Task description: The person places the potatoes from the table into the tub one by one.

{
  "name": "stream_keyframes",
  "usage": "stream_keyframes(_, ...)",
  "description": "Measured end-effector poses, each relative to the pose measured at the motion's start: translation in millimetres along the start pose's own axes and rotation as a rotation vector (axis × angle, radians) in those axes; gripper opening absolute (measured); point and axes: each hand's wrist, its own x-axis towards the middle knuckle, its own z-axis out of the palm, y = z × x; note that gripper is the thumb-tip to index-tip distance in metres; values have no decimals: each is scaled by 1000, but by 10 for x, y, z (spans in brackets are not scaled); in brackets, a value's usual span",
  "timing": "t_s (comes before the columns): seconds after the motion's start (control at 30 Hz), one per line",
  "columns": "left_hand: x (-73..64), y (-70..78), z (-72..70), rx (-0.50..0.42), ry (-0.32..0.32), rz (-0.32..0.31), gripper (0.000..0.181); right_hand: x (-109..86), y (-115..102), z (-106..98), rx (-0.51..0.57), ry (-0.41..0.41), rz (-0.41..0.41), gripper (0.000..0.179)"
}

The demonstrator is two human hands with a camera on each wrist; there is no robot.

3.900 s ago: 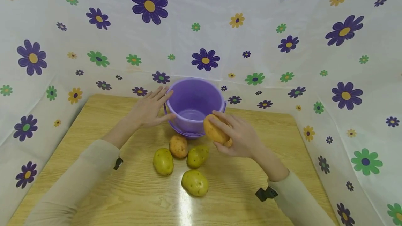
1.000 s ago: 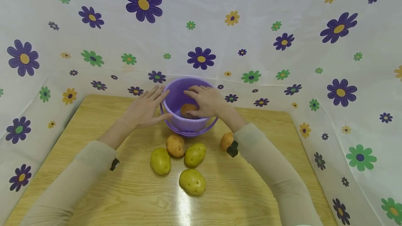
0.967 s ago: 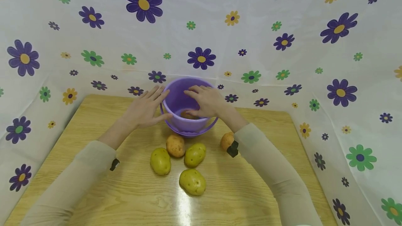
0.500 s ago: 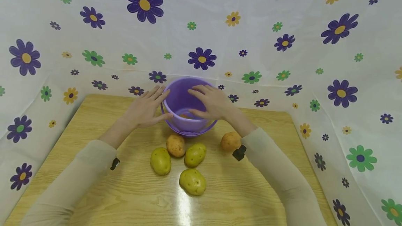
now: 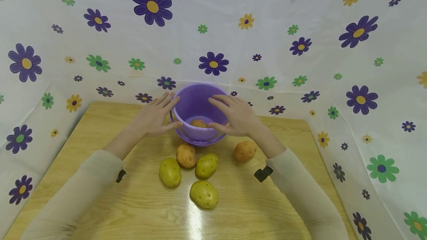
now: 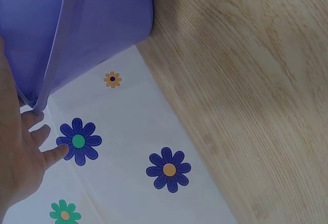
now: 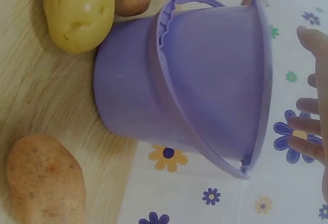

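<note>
Though held earlier, potato (image 5: 198, 123) now lies in bucket (image 5: 197, 135)

Shows purple on the bucket (image 5: 200, 135), and purple again along the handle (image 7: 169, 83)! Yellow-green over three potatoes (image 5: 170, 172), dark-specked; orange-brown over the other three potatoes (image 5: 245, 151). White across the backdrop (image 5: 183, 38), scattered with purple, green and orange-yellow flowers (image 5: 213, 63). Golden wood grain on the desk (image 5: 133, 203), beige on both sleeves (image 5: 310, 192), black on the wrist devices (image 5: 263, 173)!
</note>
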Motion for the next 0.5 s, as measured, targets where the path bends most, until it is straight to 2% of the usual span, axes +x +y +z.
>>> stream_keyframes(0.2,-22,-11,8,-15,18,-3,94,-125,-29,-58,40,39,19,77)
stream_keyframes(0.5,-15,-16,31,-11,3,-5,94,-374,-44,-117,63,70,27,83)
